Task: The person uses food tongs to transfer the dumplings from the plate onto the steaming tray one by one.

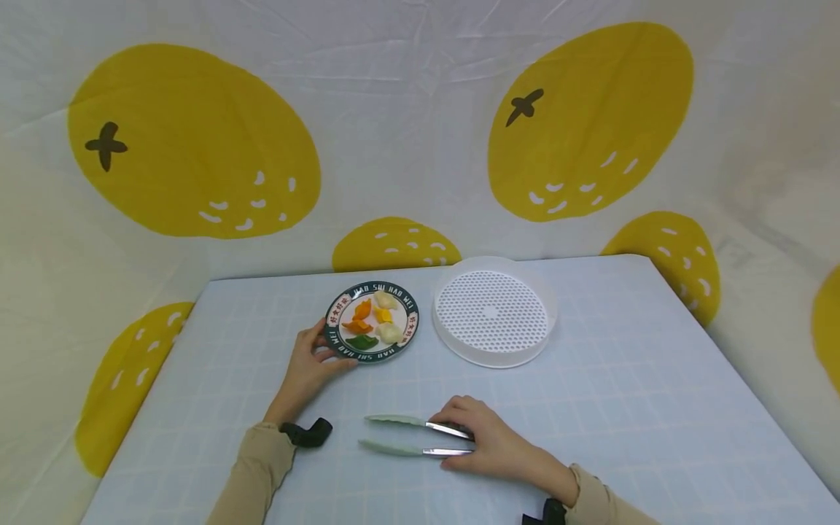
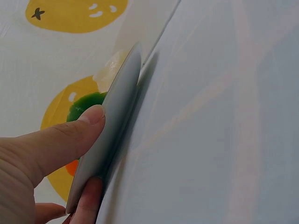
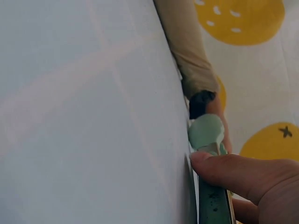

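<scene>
My left hand (image 1: 315, 364) grips the near-left rim of a round plate (image 1: 333, 343) with a dark lettered border. In the left wrist view the thumb lies on top of the rim, with fingers underneath. On the plate are orange pieces (image 1: 362, 310), a yellow piece (image 1: 383, 316), a green piece (image 1: 362, 342) and pale pieces (image 1: 390, 333). Nearer the front, my right hand (image 1: 492, 441) holds a pair of tongs (image 1: 449, 429) with pale green tips pointing left and spread apart. Its thumb presses one metal arm in the right wrist view.
A round white tray with a perforated bottom (image 1: 491, 310) stands right of the plate. The table (image 1: 630, 408) has a pale checked cloth. Behind it hangs a white sheet (image 1: 407, 146) printed with yellow fruit. Dark bands (image 1: 307, 433) sit on both wrists.
</scene>
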`<state>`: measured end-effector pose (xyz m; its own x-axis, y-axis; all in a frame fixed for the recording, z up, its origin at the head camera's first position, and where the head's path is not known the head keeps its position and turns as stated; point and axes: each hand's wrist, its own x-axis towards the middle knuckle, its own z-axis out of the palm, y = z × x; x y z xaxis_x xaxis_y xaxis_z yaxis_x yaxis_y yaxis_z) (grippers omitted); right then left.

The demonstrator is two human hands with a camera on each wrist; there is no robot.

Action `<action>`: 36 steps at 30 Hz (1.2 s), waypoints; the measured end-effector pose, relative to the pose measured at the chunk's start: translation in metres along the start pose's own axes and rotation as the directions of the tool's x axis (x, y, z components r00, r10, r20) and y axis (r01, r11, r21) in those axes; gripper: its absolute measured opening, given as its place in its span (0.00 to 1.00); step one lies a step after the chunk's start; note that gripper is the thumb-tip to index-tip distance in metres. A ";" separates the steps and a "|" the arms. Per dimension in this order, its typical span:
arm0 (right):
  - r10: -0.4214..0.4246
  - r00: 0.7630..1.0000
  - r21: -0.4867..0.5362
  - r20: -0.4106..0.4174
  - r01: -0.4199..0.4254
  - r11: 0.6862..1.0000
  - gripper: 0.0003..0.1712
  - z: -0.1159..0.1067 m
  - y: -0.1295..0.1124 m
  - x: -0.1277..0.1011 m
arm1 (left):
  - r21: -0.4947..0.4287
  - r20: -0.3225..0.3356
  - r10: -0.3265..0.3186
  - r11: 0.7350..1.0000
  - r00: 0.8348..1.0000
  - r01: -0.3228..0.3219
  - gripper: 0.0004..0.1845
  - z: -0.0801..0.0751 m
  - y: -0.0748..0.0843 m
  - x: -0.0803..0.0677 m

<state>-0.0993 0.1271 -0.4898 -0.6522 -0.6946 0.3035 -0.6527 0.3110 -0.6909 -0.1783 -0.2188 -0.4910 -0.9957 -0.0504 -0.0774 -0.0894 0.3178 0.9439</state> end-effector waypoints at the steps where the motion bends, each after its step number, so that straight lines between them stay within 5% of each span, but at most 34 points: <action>1: 0.006 1.000 0.001 0.001 -0.006 1.000 0.30 0.000 0.000 0.000 | -0.003 0.000 0.001 1.000 1.000 -0.001 0.62 0.000 0.000 0.000; 19: 0.168 0.985 0.153 0.041 -0.172 0.973 0.28 -0.004 -0.014 0.011 | 0.037 0.005 -0.009 0.999 1.000 0.009 0.62 -0.003 0.000 -0.002; 36: 0.188 0.980 0.064 -0.068 -0.184 0.981 0.27 -0.033 -0.025 0.048 | 0.036 0.014 0.010 0.999 1.000 -0.011 0.62 -0.003 -0.001 -0.001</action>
<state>-0.1266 0.1074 -0.4361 -0.7878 -0.5782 0.2122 -0.4960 0.3914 -0.7751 -0.1772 -0.2219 -0.4913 -0.9968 -0.0340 -0.0723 -0.0797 0.3519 0.9326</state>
